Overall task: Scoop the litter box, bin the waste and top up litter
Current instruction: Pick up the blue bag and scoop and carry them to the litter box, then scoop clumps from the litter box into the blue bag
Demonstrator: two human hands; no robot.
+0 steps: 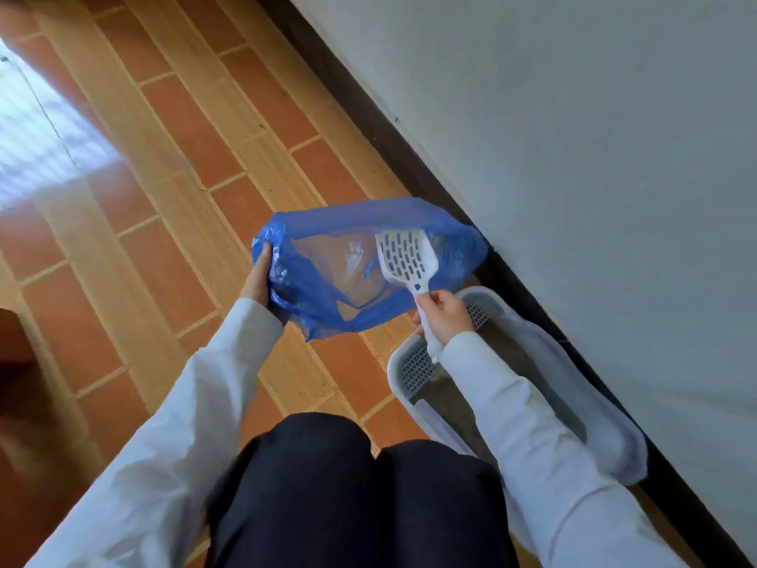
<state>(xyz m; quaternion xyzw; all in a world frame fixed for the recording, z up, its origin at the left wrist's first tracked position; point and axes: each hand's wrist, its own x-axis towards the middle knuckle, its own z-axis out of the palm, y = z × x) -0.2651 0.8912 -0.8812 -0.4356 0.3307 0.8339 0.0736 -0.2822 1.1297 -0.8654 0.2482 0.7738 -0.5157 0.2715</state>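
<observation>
1. No text, label, brand, number or sign can be read anywhere in the view.
2. The blue plastic bag [368, 264], the white slotted scoop [405, 256] and the pale litter box [614, 436] by the wall on the right show plain surfaces only.

Thin glossy plastic bag [311, 289]; matt plastic scoop [405, 256]; glossy tiled floor [196, 157]

A floor [172, 129] of red-brown and tan tiles carries the grey litter box [614, 440], lying at the near right against the wall's dark skirting [401, 157].
</observation>
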